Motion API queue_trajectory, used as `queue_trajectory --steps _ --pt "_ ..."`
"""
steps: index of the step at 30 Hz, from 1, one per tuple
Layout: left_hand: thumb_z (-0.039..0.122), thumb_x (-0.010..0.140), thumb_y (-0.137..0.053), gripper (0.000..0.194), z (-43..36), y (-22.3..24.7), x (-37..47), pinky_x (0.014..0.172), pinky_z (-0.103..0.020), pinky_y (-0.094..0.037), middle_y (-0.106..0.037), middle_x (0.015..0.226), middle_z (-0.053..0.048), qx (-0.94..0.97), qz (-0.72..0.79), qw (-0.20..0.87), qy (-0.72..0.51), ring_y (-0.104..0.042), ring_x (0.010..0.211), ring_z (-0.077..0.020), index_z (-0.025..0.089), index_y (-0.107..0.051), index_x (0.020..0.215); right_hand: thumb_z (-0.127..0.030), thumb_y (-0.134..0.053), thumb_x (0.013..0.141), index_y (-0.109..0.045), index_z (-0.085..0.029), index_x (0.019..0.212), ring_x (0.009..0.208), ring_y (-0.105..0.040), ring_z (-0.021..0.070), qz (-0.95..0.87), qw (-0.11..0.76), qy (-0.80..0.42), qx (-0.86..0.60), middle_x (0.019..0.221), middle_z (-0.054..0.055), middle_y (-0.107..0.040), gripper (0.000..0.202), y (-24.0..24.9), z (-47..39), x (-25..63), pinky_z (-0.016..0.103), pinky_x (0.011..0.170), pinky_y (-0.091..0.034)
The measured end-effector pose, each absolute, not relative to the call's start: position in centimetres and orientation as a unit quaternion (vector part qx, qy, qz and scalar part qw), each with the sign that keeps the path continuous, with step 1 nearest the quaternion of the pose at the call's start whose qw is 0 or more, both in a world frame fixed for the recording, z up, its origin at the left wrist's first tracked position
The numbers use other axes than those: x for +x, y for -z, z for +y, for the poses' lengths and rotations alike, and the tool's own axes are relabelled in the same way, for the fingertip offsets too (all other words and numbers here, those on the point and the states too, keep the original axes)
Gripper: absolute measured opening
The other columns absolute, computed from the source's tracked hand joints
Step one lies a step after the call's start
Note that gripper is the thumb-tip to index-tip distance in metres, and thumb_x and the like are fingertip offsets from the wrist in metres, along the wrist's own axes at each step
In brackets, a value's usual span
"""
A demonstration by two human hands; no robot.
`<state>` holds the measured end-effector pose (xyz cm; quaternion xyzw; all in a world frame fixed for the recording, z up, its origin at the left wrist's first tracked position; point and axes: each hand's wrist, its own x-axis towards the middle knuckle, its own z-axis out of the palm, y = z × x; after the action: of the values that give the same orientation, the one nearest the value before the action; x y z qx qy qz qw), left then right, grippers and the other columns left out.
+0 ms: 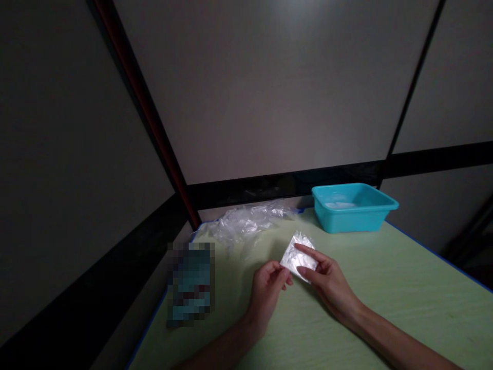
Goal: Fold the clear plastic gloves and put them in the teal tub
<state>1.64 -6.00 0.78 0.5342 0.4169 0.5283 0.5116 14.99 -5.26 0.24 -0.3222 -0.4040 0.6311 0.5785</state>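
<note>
Clear plastic packet (298, 257) lies just before the teal tub (352, 208), pinched by both hands: left hand (267, 290) fingers curl at its corner, right hand (327, 282) fingers press its face. Something pale sits inside the tub.

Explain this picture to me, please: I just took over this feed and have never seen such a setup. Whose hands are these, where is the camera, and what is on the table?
There is no machine here. The one picture comes from a camera worn on a person's head, looking forward and down, so both bare hands belong to the wearer. The left hand and the right hand together hold a small folded clear plastic bag just above the green table; the left pinches its lower corner, and the right has fingers over it. Farther back on the table lies a loose pile of clear plastic bags. At the far right stands a teal plastic tub with something pale inside that I cannot make out. A blurred-out patch sits at the table's left edge; what it is cannot be told. Grey partition walls surround the table.
</note>
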Motion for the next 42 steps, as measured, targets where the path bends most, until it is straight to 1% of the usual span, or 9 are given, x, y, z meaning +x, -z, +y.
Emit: queue_trajectory --steps 4,9,15,20,26,28,33,39,42 --pt "0.027 0.068 -0.056 0.015 -5.86 -0.52 1.59 0.053 -0.021 -0.035 -0.054 0.056 0.001 0.535 0.419 0.508 -0.530 -0.047 0.055 -0.0115 0.015 -0.052 0.059 -0.020 -0.074 0.055 -0.058 -0.015 0.107 0.062 -0.052 0.0116 -0.408 0.578 -0.624 -0.333 0.077 0.001 -0.064 0.055 -0.28 -5.46 15.05 0.024 0.060 -0.039" --pt "0.028 0.068 -0.056 0.016 -5.77 -0.48 1.66 0.052 -0.021 -0.035 -0.054 0.054 0.000 0.528 0.421 0.505 -0.538 -0.047 0.054 -0.0114 0.015 -0.052 0.059 -0.021 -0.072 0.059 -0.054 -0.018 0.113 0.060 -0.050 0.0107 -0.451 0.560 -0.600 -0.351 0.077 0.000 -0.062 0.057 -0.07 -5.55 15.10 0.022 0.054 -0.037" --pt "0.032 0.068 -0.057 0.019 -5.84 -0.55 1.65 0.051 -0.022 -0.034 -0.053 0.055 0.000 0.521 0.425 0.492 -0.554 -0.047 0.053 -0.0118 0.015 -0.053 0.059 -0.022 -0.071 0.058 -0.059 -0.020 0.107 0.058 -0.046 0.0097 -0.495 0.563 -0.536 -0.389 0.083 0.000 -0.061 0.051 -0.18 -5.53 15.12 0.020 0.048 -0.034" --pt "0.031 0.073 -0.053 0.018 -5.78 -0.21 1.54 0.051 -0.022 -0.034 -0.052 0.056 0.000 0.526 0.428 0.480 -0.557 -0.046 0.053 -0.0115 0.016 -0.051 0.063 -0.022 -0.070 0.060 -0.058 -0.019 0.109 0.049 -0.040 0.0079 -0.507 0.559 -0.513 -0.410 0.072 0.000 -0.059 0.051 -0.12 -5.59 14.93 0.019 0.042 -0.028" --pt "0.036 0.075 -0.050 0.024 -5.63 -0.05 1.46 0.051 -0.022 -0.035 -0.052 0.057 0.000 0.524 0.426 0.476 -0.564 -0.047 0.054 -0.0116 0.016 -0.049 0.062 -0.023 -0.070 0.059 -0.057 -0.019 0.109 0.045 -0.036 0.0070 -0.501 0.563 -0.510 -0.414 0.064 -0.003 -0.057 0.052 -0.29 -5.74 14.85 0.019 0.041 -0.026" --pt "0.037 0.075 -0.050 0.025 -5.53 0.04 1.41 0.051 -0.022 -0.036 -0.052 0.057 0.000 0.508 0.424 0.486 -0.572 -0.047 0.054 -0.0116 0.016 -0.049 0.061 -0.024 -0.070 0.059 -0.057 -0.018 0.110 0.045 -0.038 0.0077 -0.498 0.564 -0.507 -0.420 0.063 -0.003 -0.057 0.053 -0.40 -5.74 14.91 0.019 0.040 -0.027" --pt "0.038 0.073 -0.050 0.025 -5.51 0.03 1.39 0.051 -0.023 -0.036 -0.054 0.057 -0.001 0.489 0.429 0.513 -0.561 -0.049 0.054 -0.0130 0.016 -0.049 0.060 -0.022 -0.071 0.057 -0.060 -0.020 0.106 0.055 -0.047 0.0114 -0.507 0.559 -0.521 -0.399 0.075 0.001 -0.061 0.050 -0.47 -5.73 14.90 0.020 0.045 -0.034" --pt "0.033 0.069 -0.054 0.021 -5.92 -0.47 1.33 0.053 -0.023 -0.035 -0.053 0.053 0.000 0.508 0.451 0.468 -0.565 -0.046 0.052 -0.0123 0.017 -0.051 0.057 -0.022 -0.071 0.058 -0.059 -0.022 0.107 0.056 -0.048 0.0107 -0.515 0.544 -0.539 -0.386 0.075 -0.001 -0.062 0.050 -0.11 -5.65 14.78 0.021 0.048 -0.036" --pt "0.033 0.068 -0.055 0.022 -5.69 -0.14 1.03 0.053 -0.023 -0.035 -0.052 0.052 0.000 0.502 0.452 0.476 -0.564 -0.046 0.052 -0.0123 0.016 -0.051 0.055 -0.022 -0.072 0.058 -0.058 -0.021 0.108 0.059 -0.049 0.0115 -0.508 0.543 -0.555 -0.372 0.079 -0.001 -0.062 0.052 -0.18 -5.48 14.93 0.021 0.050 -0.037"
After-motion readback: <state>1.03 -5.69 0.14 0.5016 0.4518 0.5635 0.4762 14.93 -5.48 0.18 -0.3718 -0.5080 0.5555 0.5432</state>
